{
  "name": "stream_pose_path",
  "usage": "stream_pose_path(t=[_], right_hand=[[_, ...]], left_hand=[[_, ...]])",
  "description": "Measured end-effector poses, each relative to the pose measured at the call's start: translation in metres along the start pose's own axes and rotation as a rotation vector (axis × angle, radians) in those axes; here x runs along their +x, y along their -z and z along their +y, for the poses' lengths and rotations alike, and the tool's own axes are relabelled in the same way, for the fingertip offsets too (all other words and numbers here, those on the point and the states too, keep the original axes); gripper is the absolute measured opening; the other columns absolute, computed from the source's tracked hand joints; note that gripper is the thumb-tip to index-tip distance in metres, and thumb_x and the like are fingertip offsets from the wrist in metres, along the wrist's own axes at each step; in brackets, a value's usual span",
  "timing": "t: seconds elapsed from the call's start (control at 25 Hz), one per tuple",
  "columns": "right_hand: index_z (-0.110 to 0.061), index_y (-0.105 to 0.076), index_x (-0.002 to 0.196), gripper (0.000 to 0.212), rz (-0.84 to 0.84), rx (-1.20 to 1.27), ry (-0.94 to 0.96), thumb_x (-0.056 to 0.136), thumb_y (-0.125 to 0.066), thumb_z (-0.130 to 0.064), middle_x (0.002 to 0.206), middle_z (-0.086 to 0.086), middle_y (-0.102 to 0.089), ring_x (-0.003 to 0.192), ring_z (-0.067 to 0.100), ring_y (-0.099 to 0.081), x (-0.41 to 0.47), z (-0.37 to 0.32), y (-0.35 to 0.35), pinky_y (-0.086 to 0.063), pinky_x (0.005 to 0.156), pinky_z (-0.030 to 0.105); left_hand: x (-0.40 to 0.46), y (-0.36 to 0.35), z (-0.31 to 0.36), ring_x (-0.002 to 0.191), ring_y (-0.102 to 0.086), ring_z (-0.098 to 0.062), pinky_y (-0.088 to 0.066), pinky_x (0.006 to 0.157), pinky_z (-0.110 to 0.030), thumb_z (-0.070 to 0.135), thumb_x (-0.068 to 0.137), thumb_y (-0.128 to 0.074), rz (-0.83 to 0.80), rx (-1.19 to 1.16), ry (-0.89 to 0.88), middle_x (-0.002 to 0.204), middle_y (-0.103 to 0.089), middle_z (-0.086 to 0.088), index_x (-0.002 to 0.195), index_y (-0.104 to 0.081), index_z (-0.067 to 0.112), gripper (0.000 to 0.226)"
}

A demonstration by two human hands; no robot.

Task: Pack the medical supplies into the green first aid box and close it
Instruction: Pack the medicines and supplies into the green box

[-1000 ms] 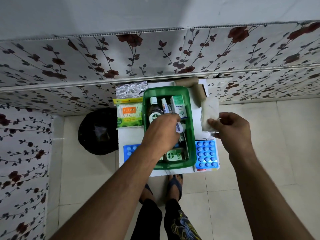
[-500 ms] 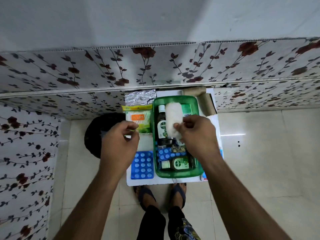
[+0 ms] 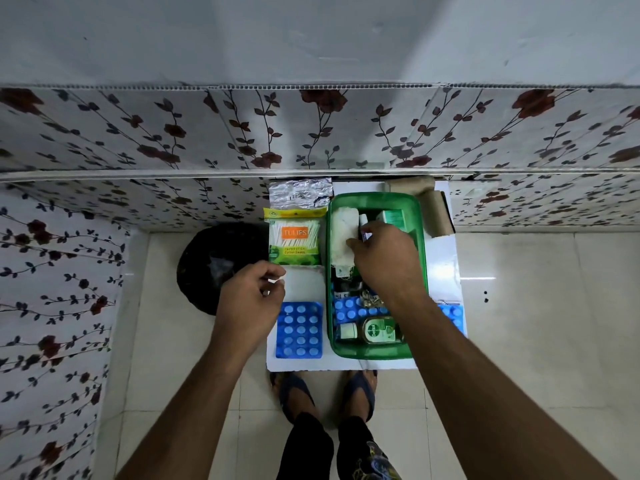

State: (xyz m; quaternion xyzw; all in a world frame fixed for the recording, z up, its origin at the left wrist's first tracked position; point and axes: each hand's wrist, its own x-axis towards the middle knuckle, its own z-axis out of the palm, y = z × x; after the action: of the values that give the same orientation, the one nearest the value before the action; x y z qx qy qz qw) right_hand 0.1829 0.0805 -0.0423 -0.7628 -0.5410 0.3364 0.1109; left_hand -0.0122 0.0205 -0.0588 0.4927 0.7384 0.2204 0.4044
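The green first aid box (image 3: pixel 375 353) stands open on a small white table (image 3: pixel 304 282). Inside it lie a white gauze roll (image 3: pixel 341 237), a green carton (image 3: pixel 393 216), a blue pill strip (image 3: pixel 346 311) and a Dettol bottle (image 3: pixel 379 330). My right hand (image 3: pixel 384 261) is down in the box, fingertips on the gauze roll. My left hand (image 3: pixel 252 296) hovers with curled fingers just below a pack of cotton swabs (image 3: pixel 294 240) left of the box, holding nothing I can see. A blue pill strip (image 3: pixel 299 330) lies under that hand.
A silver foil pack (image 3: pixel 299 195) lies behind the swabs. Brown bandage rolls (image 3: pixel 433 209) sit at the table's back right, another blue strip (image 3: pixel 452 315) at the right edge. A black bin (image 3: pixel 214 265) stands on the floor at left. The floral wall is close behind.
My right hand has lowered the gauze roll onto the left side of the box. My left hand has drifted down from the swab pack toward the blue strip.
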Motion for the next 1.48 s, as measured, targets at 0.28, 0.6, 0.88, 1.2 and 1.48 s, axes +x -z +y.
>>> stream_pose_path(t=[0.28,0.6,0.88,1.2,1.48], right_hand=[[-0.021,-0.068,0.092,0.011,0.413,0.157,-0.213,0.088,-0.06,-0.027,0.084,-0.005,-0.07,0.071,0.018,-0.064,-0.069,0.066,0.075,-0.041,0.064,0.029],[-0.021,-0.05,0.134,0.06,0.021,-0.057,-0.429,0.08,-0.073,-0.034,0.125,0.011,-0.059,0.102,0.028,-0.064,-0.069,0.167,0.028,-0.051,0.078,0.038],[-0.027,-0.062,0.112,0.038,0.085,0.049,-0.479,0.076,-0.073,-0.03,0.101,-0.004,-0.07,0.087,0.02,-0.066,-0.07,0.172,0.032,-0.05,0.069,0.033],[-0.012,-0.059,0.089,0.019,0.027,0.404,-0.491,0.082,-0.076,-0.016,0.086,0.006,-0.067,0.073,0.019,-0.063,-0.065,0.172,0.061,-0.044,0.055,0.027],[-0.012,-0.06,0.102,0.02,0.181,0.648,-0.492,0.086,-0.068,-0.004,0.089,0.01,-0.068,0.073,0.019,-0.064,-0.071,0.169,0.098,-0.044,0.059,0.029]], left_hand=[[-0.027,-0.011,-0.027,0.076,-0.063,-0.015,-0.048,0.064,-0.03,0.034,0.076,-0.076,-0.082,0.226,0.214,0.082,-0.065,0.002,0.1,-0.062,0.02,0.031],[-0.035,-0.046,-0.034,0.095,-0.06,-0.028,-0.049,0.068,-0.039,0.034,0.064,-0.084,-0.028,0.349,0.197,0.109,-0.055,-0.007,0.12,-0.043,0.027,0.07],[-0.033,-0.036,-0.025,0.072,-0.06,-0.02,-0.044,0.057,-0.033,0.017,0.069,-0.081,-0.01,0.224,0.166,0.081,-0.061,0.0,0.09,-0.046,0.022,0.04],[-0.052,0.037,0.063,0.078,-0.066,-0.015,-0.053,0.068,-0.027,-0.002,0.077,-0.071,0.175,-0.065,0.017,0.083,-0.066,0.008,0.085,-0.06,0.036,0.04],[-0.033,-0.068,0.099,0.065,-0.057,-0.007,-0.046,0.051,-0.023,0.001,0.085,-0.06,-0.357,0.229,-0.139,0.077,-0.06,0.003,0.092,-0.051,0.028,0.03]])
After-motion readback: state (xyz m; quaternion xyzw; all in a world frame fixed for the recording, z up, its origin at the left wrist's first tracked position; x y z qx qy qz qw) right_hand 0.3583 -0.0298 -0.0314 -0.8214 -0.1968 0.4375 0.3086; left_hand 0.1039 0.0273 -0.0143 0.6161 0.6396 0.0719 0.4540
